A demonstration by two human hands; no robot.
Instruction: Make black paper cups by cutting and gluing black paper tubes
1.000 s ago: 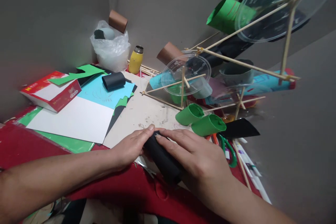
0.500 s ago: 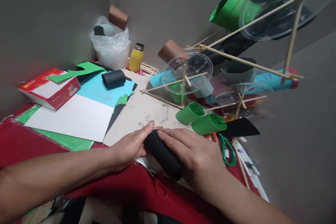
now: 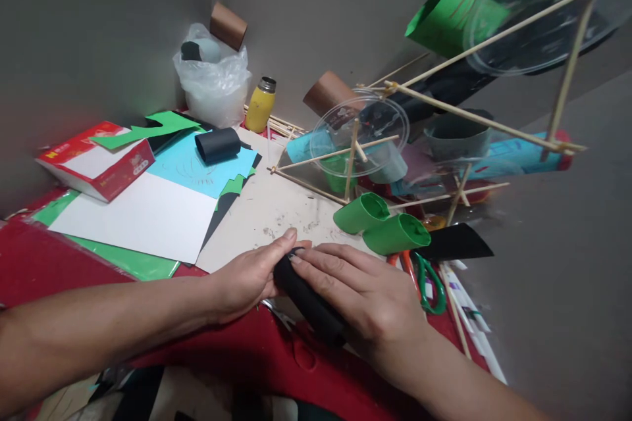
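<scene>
A black paper tube (image 3: 311,306) lies between my two hands, tilted with its far end toward the upper left. My left hand (image 3: 259,273) grips that far end from the left, thumb up along the rim. Over the tube's top and right side, my right hand (image 3: 365,289) is wrapped, with fingertips pressed at the far rim. Beneath the tube, scissors with pale blades (image 3: 279,314) lie partly hidden on the red cloth. Two green paper tubes (image 3: 362,212) stand just beyond my right hand.
Stick frames with clear plastic lids (image 3: 359,135) fill the right side. Green-handled scissors (image 3: 434,289) lie right of my hand. White paper (image 3: 133,217), a red box (image 3: 99,161), another black tube (image 3: 217,146), a yellow bottle (image 3: 261,105) and a plastic bag (image 3: 212,89) are on the left and back.
Both hands keep hold of the black tube, which looks slightly flatter under my right fingers. The whole view has shifted a little, moving the background rightward.
</scene>
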